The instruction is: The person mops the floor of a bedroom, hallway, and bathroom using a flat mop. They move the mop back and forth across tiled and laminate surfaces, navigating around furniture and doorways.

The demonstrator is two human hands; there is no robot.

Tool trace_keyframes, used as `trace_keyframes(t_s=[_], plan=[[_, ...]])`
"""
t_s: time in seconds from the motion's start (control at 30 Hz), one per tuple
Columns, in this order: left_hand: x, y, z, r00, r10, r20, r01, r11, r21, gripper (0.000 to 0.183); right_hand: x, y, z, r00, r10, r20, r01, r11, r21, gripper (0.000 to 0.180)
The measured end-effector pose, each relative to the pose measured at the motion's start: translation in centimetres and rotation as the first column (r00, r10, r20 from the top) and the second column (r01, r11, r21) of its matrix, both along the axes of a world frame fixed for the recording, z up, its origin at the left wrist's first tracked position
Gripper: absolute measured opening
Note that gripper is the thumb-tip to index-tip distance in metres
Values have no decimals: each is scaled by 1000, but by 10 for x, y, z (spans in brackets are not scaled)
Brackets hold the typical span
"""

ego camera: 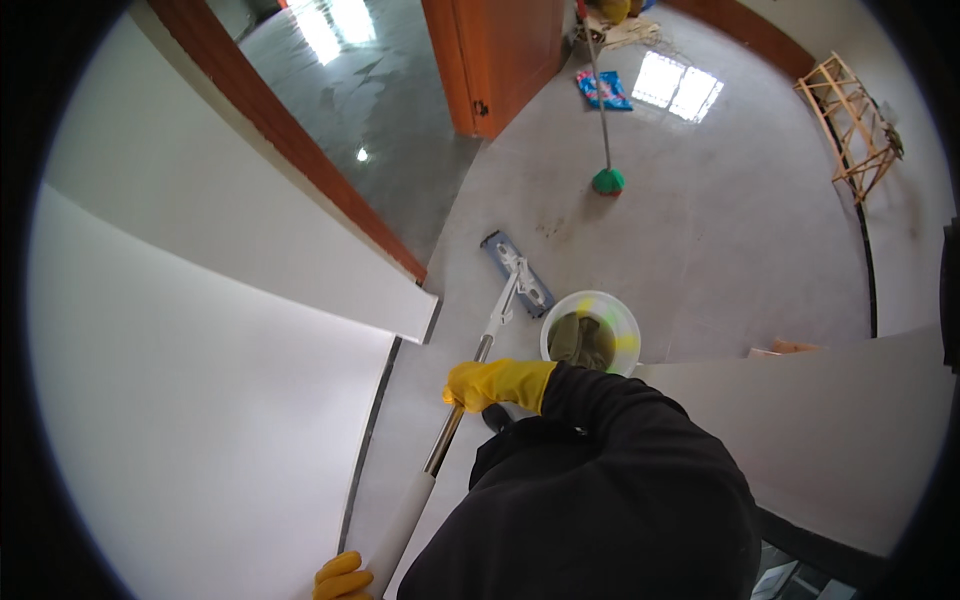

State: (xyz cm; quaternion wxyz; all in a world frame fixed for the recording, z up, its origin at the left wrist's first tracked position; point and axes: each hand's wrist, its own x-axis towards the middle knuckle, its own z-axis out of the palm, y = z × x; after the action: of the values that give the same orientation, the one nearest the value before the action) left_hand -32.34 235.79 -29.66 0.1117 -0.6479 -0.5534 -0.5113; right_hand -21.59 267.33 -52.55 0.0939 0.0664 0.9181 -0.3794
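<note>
My right hand [480, 384], in a yellow rubber glove, is closed around the metal part of a flat mop's pole [448, 439]. At the bottom edge, my left hand [343, 577], gloved alike and partly cut off, has its fingers curled at the pole's thick white grip [403, 525]. The mop's flat head, with a blue-grey pad [493, 251], lies on the grey floor. Right beside it stands a round whitish bucket [630, 334] with a dark olive cloth [576, 341] inside; my sleeve covers part of its near edge.
A white wall [225, 397] runs along the left, up to a doorway with a wooden door [510, 60]. Beyond the bucket are a green broom [608, 181] and a blue-and-pink packet [615, 91]. A wooden frame [855, 124] is by the right wall; a low pale wall [840, 405] lies nearer.
</note>
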Motion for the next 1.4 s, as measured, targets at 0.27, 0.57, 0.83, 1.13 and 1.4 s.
trace_keyframes(t_s=[0.27, 0.57, 0.83, 1.13, 1.4], plan=[[-39, 97, 22, 948, -135, 287, 162, 984, -70, 10, -24, 57, -23, 938, -271, -215, 264, 963, -60, 11], [-70, 218, 66, 898, -50, 437, 26, 998, 61, 20, -63, 117, -1, 801, -466, -374, 466, 879, -98, 9], [-108, 270, 114, 908, -340, 245, 357, 934, -27, 27, -122, 202, 51, 871, -327, -367, 249, 938, -243, 14], [-71, 407, 89, 963, -217, 157, 221, 975, -11, 28, -212, 307, -5, 885, -83, -457, -22, 975, -221, 23], [-102, 474, 77, 966, -218, 135, 238, 959, -153, 24, -230, 355, -28, 728, -296, -618, 125, 944, -305, 18]])
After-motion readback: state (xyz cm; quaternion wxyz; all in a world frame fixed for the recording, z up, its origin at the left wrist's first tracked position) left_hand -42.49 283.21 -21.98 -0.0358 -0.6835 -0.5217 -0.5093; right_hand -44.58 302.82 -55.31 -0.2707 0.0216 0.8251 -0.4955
